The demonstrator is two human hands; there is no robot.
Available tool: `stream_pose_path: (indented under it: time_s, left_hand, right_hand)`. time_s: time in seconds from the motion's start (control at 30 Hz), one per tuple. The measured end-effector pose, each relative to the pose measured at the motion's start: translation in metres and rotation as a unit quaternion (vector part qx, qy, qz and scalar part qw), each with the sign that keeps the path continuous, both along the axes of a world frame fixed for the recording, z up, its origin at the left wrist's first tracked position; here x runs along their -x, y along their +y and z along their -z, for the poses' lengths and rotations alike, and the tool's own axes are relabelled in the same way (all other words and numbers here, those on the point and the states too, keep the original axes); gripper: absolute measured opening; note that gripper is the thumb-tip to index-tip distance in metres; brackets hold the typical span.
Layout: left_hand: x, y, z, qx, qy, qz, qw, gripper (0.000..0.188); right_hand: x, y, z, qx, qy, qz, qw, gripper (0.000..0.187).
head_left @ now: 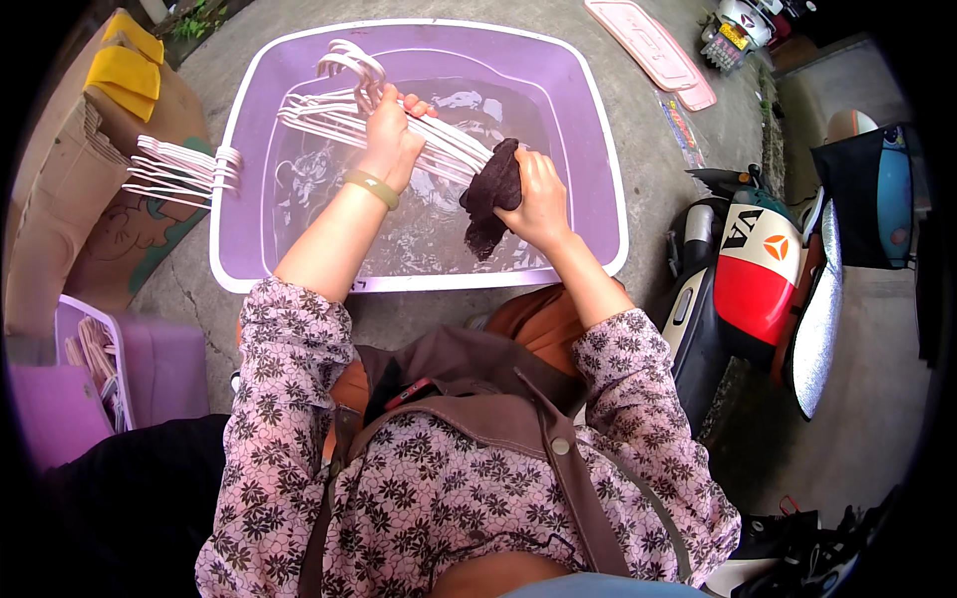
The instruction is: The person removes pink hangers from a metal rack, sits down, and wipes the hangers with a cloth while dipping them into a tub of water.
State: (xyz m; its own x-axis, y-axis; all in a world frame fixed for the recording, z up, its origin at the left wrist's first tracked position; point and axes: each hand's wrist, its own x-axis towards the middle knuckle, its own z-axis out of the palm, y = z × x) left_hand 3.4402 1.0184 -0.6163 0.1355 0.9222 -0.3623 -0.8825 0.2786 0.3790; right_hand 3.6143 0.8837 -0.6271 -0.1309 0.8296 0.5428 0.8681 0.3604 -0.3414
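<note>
A bundle of white clothes hangers [329, 112] is held above the water in a large purple tub [588, 149]. My left hand [391, 140] is closed around the hangers just below their hooks. At the right end of the bundle, my right hand [539, 199] grips a dark, wet cloth [490, 194] wrapped over the hanger ends. The cloth's lower part hangs loose over the tub. Murky water [429, 239] with ripples and glints fills the tub's bottom.
More white hangers [179, 171] hook over the tub's left rim, beside a cardboard box [120, 189] with a yellow cloth [125, 75]. A purple bin [159, 364] with hangers stands lower left. A pink lid [648, 45] lies at upper right; a scooter [748, 269] stands right.
</note>
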Motion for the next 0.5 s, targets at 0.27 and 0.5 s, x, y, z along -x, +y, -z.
stream_pose_path:
  time_s: [0.27, 0.5]
  left_hand:
    - [0.002, 0.01, -0.001, -0.121, -0.04, 0.047, 0.991, 0.027]
    - [0.015, 0.021, 0.006, -0.17, 0.024, 0.202, 0.964, 0.021]
  right_hand:
    - [-0.031, -0.021, 0.02, 0.014, 0.214, -0.058, 0.975, 0.054]
    - [-0.038, -0.016, 0.004, 0.227, 0.487, -0.171, 0.826, 0.04]
